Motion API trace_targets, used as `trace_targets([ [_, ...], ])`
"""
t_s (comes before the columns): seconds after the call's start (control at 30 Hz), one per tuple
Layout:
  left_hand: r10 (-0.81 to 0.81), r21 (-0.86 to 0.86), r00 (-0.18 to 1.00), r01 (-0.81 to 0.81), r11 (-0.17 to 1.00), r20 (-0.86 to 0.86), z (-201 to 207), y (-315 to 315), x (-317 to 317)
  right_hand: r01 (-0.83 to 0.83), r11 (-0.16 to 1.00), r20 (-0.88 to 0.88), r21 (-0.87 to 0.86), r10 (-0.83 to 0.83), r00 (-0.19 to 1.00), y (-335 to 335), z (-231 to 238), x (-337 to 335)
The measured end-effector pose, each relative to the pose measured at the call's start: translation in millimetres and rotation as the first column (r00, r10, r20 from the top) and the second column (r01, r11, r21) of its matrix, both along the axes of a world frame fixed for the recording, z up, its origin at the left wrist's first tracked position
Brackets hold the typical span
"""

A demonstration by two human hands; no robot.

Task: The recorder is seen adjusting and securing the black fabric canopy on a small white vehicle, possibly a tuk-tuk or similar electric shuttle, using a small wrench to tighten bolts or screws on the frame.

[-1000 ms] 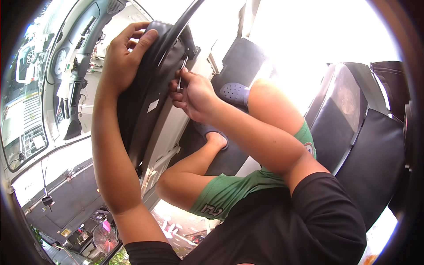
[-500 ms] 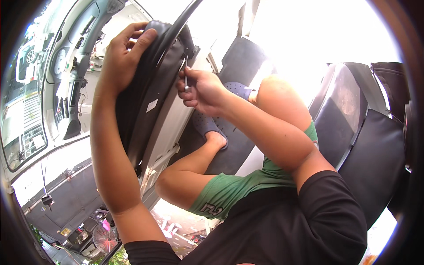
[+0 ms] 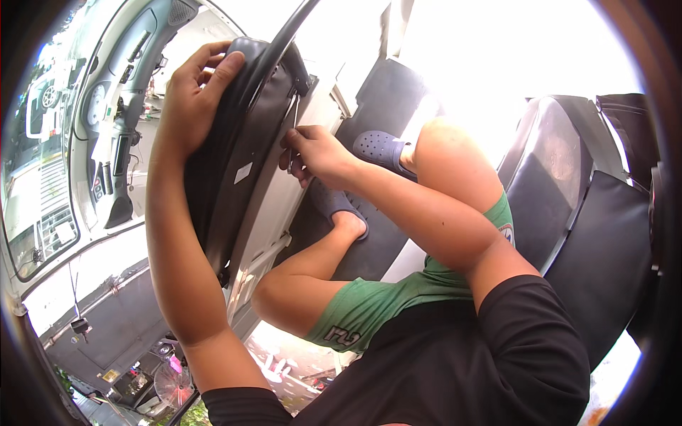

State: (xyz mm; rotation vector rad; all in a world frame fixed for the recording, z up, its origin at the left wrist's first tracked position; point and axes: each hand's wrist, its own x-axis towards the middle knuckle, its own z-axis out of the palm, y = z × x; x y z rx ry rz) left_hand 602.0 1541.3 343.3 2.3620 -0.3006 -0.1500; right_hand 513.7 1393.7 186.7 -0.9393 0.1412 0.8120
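A black padded seat (image 3: 234, 135) stands tilted in front of me, with a white label on its side. My left hand (image 3: 201, 89) grips its upper edge, thumb on the near face and fingers curled over the far side. In my right hand (image 3: 317, 151) is a slim, shiny metal wrench (image 3: 296, 113), pinched between thumb and fingers. The upper tip of the wrench reaches a dark metal bracket (image 3: 301, 85) at the seat's upper right corner. Whether it sits on a bolt there is too small to tell. My right fingers partly cover the wrench's lower end.
A black curved bar (image 3: 288, 35) crosses over the seat's top. The vehicle dashboard (image 3: 106, 121) and windshield lie to the left. Black seats (image 3: 600, 263) are on the right. My feet in blue clogs (image 3: 380, 148) rest on the dark floor (image 3: 391, 92). A fan (image 3: 172, 383) stands lower left.
My right hand has shifted slightly down and left along the seat's side, and the wrench has turned in the fingers. My left hand keeps its hold, with the seat shifted only a little.
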Motion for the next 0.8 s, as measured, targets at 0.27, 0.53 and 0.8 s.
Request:
trace_targets([
  [0.27,-0.005,0.007,1.0,0.005,1.0,-0.006,-1,2,1,0.036,0.989,0.109,-0.145,-0.02,0.994,-2,-11,4],
  [0.53,-0.011,-0.004,1.0,0.011,1.0,-0.009,-1,1,2,0.035,0.991,0.134,-0.132,-0.017,0.991,2,-8,3],
  [0.8,-0.024,0.012,0.999,0.024,1.0,0.038,-2,3,2,0.343,0.815,-0.512,0.467,-0.066,0.856,-17,37,26],
])
